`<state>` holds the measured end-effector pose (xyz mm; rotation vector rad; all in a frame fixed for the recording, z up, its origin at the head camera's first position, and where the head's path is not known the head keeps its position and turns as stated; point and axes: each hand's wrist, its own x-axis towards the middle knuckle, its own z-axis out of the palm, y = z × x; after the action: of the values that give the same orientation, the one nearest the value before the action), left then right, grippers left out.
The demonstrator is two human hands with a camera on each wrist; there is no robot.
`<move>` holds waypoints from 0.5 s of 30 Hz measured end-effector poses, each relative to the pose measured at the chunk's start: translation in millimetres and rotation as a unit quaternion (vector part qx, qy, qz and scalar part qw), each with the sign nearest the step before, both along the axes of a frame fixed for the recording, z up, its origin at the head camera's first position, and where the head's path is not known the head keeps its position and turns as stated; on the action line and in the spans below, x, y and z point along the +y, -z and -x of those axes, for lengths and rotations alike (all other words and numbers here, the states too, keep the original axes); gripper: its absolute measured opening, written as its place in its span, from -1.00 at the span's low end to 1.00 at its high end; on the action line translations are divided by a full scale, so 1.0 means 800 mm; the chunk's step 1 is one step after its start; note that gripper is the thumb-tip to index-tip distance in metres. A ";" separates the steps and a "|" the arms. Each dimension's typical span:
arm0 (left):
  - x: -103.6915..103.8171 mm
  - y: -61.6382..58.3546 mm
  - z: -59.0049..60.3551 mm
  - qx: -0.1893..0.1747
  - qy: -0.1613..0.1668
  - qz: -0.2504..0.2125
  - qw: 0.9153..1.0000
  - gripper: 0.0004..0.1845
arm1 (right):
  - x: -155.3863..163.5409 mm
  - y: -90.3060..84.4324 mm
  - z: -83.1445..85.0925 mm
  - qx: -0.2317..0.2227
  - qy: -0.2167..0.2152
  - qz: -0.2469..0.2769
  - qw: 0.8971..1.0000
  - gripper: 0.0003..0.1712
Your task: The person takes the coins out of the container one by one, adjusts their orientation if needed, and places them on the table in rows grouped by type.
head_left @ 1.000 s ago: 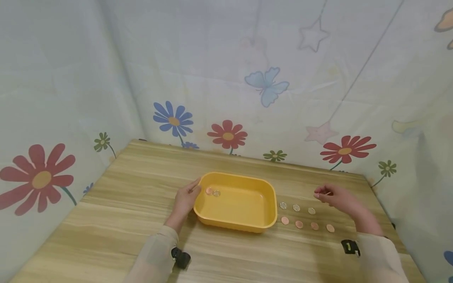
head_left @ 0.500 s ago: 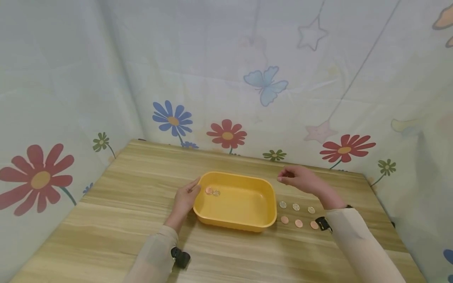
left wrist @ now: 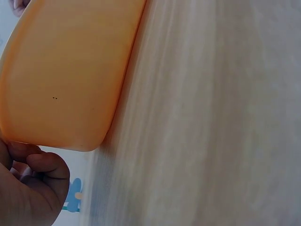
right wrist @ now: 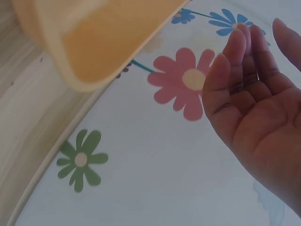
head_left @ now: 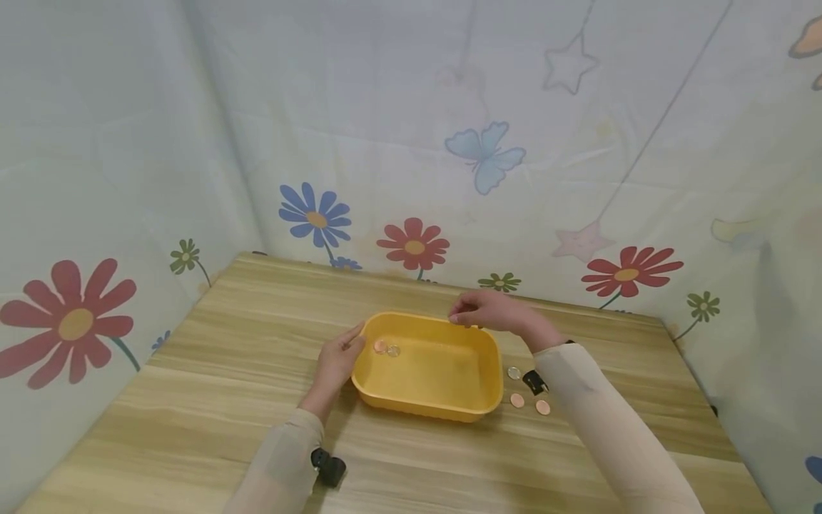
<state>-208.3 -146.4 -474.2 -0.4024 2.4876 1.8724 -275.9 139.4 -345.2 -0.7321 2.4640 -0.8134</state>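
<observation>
A yellow tray stands on the wooden table, with a copper-coloured coin and a silver coin lying at its left end. My left hand grips the tray's left rim, thumb and fingers curled at the edge in the left wrist view. Above the tray's back rim, toward the right, my right hand pinches what seems to be a small coin, mostly hidden by the fingers. The right wrist view shows that hand's fingers bent with the thumb opposite; no coin stands out there.
Right of the tray lie a silver coin and two copper-coloured coins, one nearer the tray and one farther right. The right sleeve hides other coins. A flower-printed curtain rises behind the table.
My right hand has moved left, from beyond the coin rows to above the tray's back rim. Its forearm now covers several coins. The left hand and tray stay in place.
</observation>
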 end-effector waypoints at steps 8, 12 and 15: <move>0.001 0.000 -0.001 0.009 -0.002 -0.008 1.000 -0.52 | -0.044 0.013 0.007 0.017 -0.032 -0.035 0.999 -0.61; 0.001 -0.001 -0.002 0.010 -0.003 -0.009 1.000 -0.52 | -0.063 0.031 0.014 0.008 -0.034 -0.030 0.999 -0.62; 0.001 -0.003 -0.003 0.012 0.000 -0.003 1.000 -0.52 | -0.075 0.040 0.017 0.011 -0.040 -0.035 0.999 -0.63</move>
<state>-206.1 -145.7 -471.5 -0.3826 2.4964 1.8942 -289.5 79.1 -377.4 -0.8130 2.4529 -0.6881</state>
